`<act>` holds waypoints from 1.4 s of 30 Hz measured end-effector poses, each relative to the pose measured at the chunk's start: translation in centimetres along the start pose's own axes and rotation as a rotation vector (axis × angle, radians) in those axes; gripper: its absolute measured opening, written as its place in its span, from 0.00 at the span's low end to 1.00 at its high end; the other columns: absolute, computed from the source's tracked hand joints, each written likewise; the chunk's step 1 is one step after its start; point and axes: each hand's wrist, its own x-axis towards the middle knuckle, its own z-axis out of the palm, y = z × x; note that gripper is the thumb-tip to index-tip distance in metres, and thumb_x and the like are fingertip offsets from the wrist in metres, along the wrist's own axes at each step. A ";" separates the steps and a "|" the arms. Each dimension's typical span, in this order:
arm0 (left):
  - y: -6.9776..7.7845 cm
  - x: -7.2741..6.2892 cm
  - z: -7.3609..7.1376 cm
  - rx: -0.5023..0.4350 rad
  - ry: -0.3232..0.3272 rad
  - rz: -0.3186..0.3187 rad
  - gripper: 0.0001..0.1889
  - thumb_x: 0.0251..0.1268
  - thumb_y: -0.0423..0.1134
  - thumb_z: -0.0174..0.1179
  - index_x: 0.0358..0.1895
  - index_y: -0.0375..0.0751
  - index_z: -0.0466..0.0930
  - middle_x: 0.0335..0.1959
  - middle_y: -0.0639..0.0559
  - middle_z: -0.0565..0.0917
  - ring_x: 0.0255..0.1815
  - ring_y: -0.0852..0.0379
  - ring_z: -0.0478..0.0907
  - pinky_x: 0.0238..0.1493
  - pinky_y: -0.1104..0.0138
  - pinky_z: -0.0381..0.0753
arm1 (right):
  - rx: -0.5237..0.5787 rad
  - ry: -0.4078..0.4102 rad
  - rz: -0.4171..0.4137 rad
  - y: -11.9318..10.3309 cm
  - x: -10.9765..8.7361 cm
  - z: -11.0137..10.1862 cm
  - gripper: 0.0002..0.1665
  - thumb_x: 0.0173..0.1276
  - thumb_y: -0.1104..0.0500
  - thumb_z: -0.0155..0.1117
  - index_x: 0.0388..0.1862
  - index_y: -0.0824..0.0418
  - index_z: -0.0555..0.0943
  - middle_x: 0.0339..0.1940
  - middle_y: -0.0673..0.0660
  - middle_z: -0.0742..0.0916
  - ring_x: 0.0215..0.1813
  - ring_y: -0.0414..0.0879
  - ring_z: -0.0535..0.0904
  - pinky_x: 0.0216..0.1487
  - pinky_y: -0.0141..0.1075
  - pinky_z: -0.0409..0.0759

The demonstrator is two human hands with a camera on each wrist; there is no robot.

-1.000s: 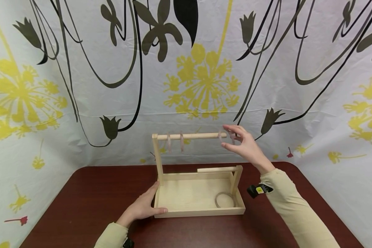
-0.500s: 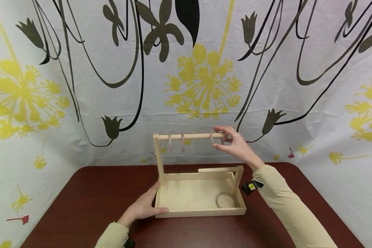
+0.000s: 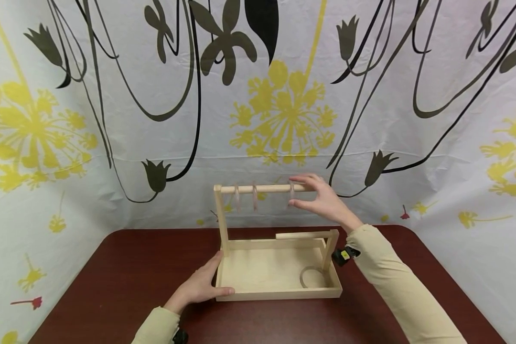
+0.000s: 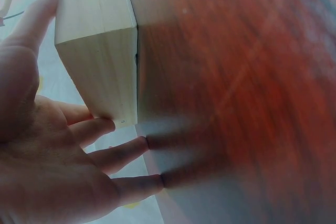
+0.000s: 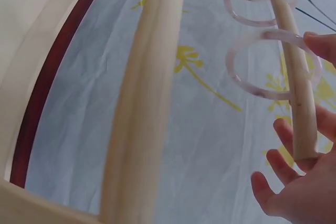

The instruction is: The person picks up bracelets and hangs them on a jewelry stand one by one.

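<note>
My right hand (image 3: 319, 198) pinches a pale pinkish bangle (image 5: 260, 94) between thumb and index finger. This bangle hangs round the upper wooden rod (image 3: 271, 188), near its free right end; the other fingers spread below the rod in the right wrist view. Farther left on that rod hang two similar bangles, one (image 3: 237, 199) near the post and another (image 3: 255, 198) beside it. My left hand (image 3: 198, 283) rests at the left front corner of the wooden tray (image 3: 279, 295), thumb on the front wall. Its straight fingers lie along the tray's left end (image 4: 100, 77) in the left wrist view.
A lower, shorter rod (image 3: 303, 235) juts left from a post (image 3: 330, 251) at the tray's right side. One more bangle (image 3: 302, 277) lies inside the tray, at its right. The stand sits on a dark red table (image 3: 124, 277), with a patterned cloth (image 3: 176, 138) behind.
My right hand has moved left, carrying the bangle from the rod's free end farther along it. The left hand stays at the tray's corner.
</note>
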 end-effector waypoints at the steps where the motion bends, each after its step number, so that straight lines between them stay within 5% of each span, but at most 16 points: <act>1: 0.0 0.0 0.0 0.000 0.000 0.001 0.56 0.55 0.52 0.71 0.75 0.26 0.43 0.74 0.29 0.50 0.72 0.32 0.52 0.62 0.39 0.60 | -0.023 -0.001 -0.010 -0.1 0.1 0.0 0.38 0.59 0.48 0.74 0.67 0.57 0.74 0.63 0.56 0.73 0.65 0.55 0.65 0.60 0.60 0.62; 12: 0.3 -0.2 -0.1 -0.003 0.002 -0.004 0.56 0.55 0.51 0.71 0.75 0.25 0.43 0.74 0.28 0.50 0.71 0.31 0.53 0.62 0.38 0.59 | -0.179 0.007 -0.129 -1.6 0.8 0.4 0.37 0.56 0.52 0.77 0.64 0.61 0.77 0.64 0.60 0.74 0.67 0.58 0.60 0.65 0.61 0.43; 27: 0.2 -0.1 0.0 0.007 0.005 -0.001 0.56 0.55 0.52 0.71 0.75 0.25 0.43 0.74 0.28 0.50 0.71 0.31 0.53 0.62 0.39 0.60 | -0.296 0.005 -0.172 -3.0 1.3 1.3 0.36 0.55 0.51 0.76 0.63 0.60 0.78 0.59 0.61 0.77 0.64 0.57 0.67 0.67 0.62 0.41; 42: 0.3 -0.1 0.0 0.005 0.003 -0.002 0.56 0.55 0.51 0.71 0.75 0.25 0.43 0.73 0.28 0.51 0.71 0.31 0.53 0.61 0.38 0.60 | -0.302 -0.012 -0.167 -3.9 1.5 2.0 0.37 0.56 0.51 0.76 0.64 0.59 0.77 0.60 0.61 0.76 0.64 0.57 0.66 0.68 0.60 0.39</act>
